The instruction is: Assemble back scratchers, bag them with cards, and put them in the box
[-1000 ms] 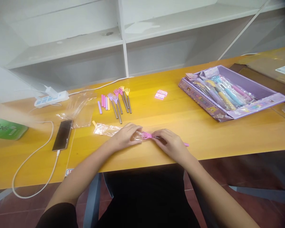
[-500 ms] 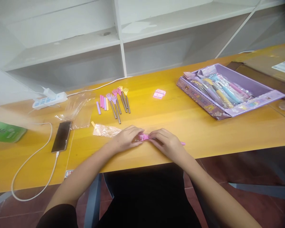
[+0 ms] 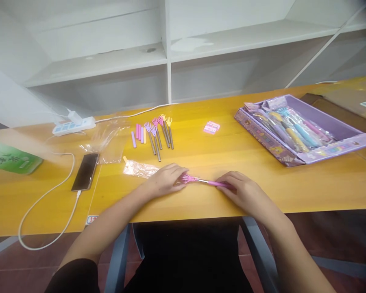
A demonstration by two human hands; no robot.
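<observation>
A pink hand-shaped back scratcher (image 3: 203, 181) with a metal shaft lies level just above the table's front edge, between my two hands. My right hand (image 3: 242, 189) is closed round its pink handle. At the clawed end, my left hand (image 3: 167, 179) is closed on what looks like a clear plastic bag (image 3: 179, 181), with the claw at its mouth; the fingers hide most of it. Left of that hand lies another clear wrapper (image 3: 138, 167) with a yellow handle piece (image 3: 125, 160). Farther back are several scratcher heads on metal shafts (image 3: 157, 134) and several loose coloured handles (image 3: 139, 133).
A purple display box (image 3: 315, 110) with wrapped scratchers stands at the right, beside cardboard (image 3: 341, 95). Pink cards (image 3: 212, 127) lie mid-table. To the left are a plastic sheet (image 3: 111, 142), a phone (image 3: 85, 171) on a white cable, a power strip (image 3: 73, 125) and a green package (image 3: 14, 158).
My right hand has slid rightward from the scratcher's neck to its handle, uncovering the metal shaft. My left hand stays by the claw. The view has shifted slightly.
</observation>
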